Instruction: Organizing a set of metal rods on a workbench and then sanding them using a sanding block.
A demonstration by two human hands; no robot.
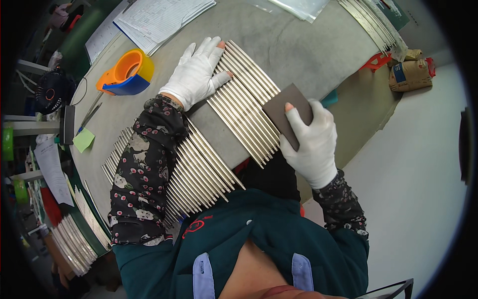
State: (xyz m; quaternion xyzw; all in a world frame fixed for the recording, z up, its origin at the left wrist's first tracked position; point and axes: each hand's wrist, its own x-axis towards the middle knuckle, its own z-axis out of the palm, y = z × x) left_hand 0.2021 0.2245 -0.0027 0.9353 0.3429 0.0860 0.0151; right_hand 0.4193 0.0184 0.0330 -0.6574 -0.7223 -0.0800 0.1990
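Note:
A row of thin silvery metal rods (pixel 246 102) lies side by side on the grey table. My left hand (pixel 196 74), in a white glove with some fingertips bare, rests flat at the rods' left ends, thumb and fingers spread. In my right hand (pixel 313 142), gloved alike, is a dark grey-brown rectangular block that looks like a sanding sponge (pixel 293 107). Its face is against or just over the rods' right ends; actual contact cannot be made out. A second group of similar rods (pixel 201 172) lies nearer my body, partly hidden under my left forearm.
A yellow, orange and blue tape dispenser (pixel 130 72) stands left, near tweezers (pixel 90 115) and a green sticky note (pixel 83 140). Papers (pixel 159 20) and clear plastic bags (pixel 303 7) lie at the far side. More metal strips (pixel 366 25) sit far right. A brown sack (pixel 411 74) is beyond the table edge.

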